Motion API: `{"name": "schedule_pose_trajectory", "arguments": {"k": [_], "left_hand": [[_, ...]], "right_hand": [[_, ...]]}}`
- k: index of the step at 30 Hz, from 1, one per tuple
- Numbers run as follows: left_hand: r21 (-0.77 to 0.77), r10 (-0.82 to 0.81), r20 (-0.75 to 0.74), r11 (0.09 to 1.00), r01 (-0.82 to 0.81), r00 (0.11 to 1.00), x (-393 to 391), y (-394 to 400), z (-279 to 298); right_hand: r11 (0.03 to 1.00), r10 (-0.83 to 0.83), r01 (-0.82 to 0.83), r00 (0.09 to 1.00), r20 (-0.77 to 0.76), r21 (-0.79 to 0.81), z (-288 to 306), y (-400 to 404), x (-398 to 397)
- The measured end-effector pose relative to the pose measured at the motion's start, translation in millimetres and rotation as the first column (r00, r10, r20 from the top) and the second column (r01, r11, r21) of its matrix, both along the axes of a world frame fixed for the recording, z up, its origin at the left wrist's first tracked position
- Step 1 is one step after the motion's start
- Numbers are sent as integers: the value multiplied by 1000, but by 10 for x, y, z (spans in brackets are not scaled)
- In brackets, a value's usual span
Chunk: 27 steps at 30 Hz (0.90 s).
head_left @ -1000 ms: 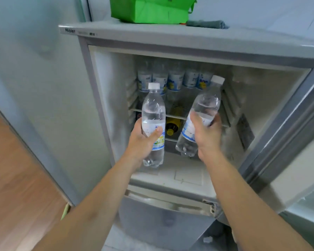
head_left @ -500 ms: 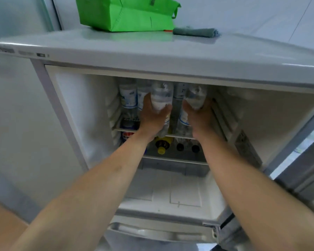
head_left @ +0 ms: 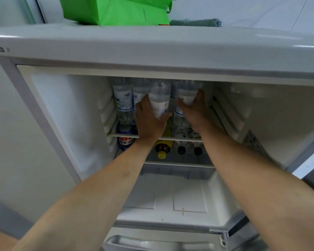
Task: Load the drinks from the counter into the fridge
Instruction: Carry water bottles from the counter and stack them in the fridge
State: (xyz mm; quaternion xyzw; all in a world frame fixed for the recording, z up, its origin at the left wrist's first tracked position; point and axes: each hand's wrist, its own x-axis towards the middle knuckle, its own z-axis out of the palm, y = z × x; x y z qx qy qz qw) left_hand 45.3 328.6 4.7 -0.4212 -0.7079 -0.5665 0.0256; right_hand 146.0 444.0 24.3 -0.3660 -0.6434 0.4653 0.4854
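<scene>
Left hand [head_left: 149, 122] and right hand [head_left: 194, 109] each around 1 clear cylindrical plastic bottle [head_left: 159, 98].

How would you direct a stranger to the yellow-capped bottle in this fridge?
Start at the open fridge and find the wire shelf where the water bottles stand. Just beneath it, right of the blue can, lies the yellow-capped bottle, cap facing you. The two bottles on its right have dark caps.

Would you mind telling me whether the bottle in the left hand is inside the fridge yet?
Inside: the left hand grips the bottle among others above the wire shelf.
</scene>
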Motion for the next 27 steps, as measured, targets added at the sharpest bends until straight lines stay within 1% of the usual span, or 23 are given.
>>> {"name": "schedule_pose_trajectory", "arguments": {"k": [2,4,6,13,16,18,23,27], "left_hand": [[-52,83,-57,995,-86,995,-44,-41,-28],[-75,80,-28,994,-82,996,-57,-47,-38],[-93,102,-11,990,-103,995,-43,-5,-44],[-122,142,62,983,-134,988,17,155,-81],[-96,160,82,984,-153,984,44,177,-69],[-91,155,86,985,-147,984,43,188,-72],[-153,143,59,979,-133,988,25,215,-76],[-161,119,90,981,-104,989,36,229,-71]], "right_hand": [[998,-50,46,992,120,40,-116,-3,71],[996,-90,79,959,267,50,-254,3,115],[998,-69,66,944,322,21,-343,3,108],[998,-59,54,923,380,26,-275,84,-31],[999,-47,41,939,340,24,-261,116,-93],[999,-36,36,942,335,4,-271,132,-126],[998,-57,56,929,366,13,-279,208,-140],[999,-43,46,927,373,0,-276,243,-153]]}}
